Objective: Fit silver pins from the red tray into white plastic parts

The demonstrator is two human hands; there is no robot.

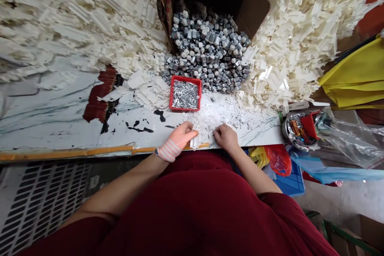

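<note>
My left hand [177, 142] wears a striped orange-and-white glove that leaves some fingertips bare. Its thumb and fingers are closed on a white plastic part [194, 142] at the table's front edge. To the right of that part, my right hand [227, 137] is bare, with its fingers curled together low over the tabletop. Whatever those fingers may hold is hidden or too small to name. Just beyond my hands stands a red tray [200, 95] filled with small shiny metal pins [185, 95].
A cardboard box [253, 8] on its side spills small grey motors [207, 54] with white ends. Heaps of cream plastic parts [99, 20] lie on both sides. A metal bowl [286, 130] of tools and clear plastic bags [354, 140] sit at the right.
</note>
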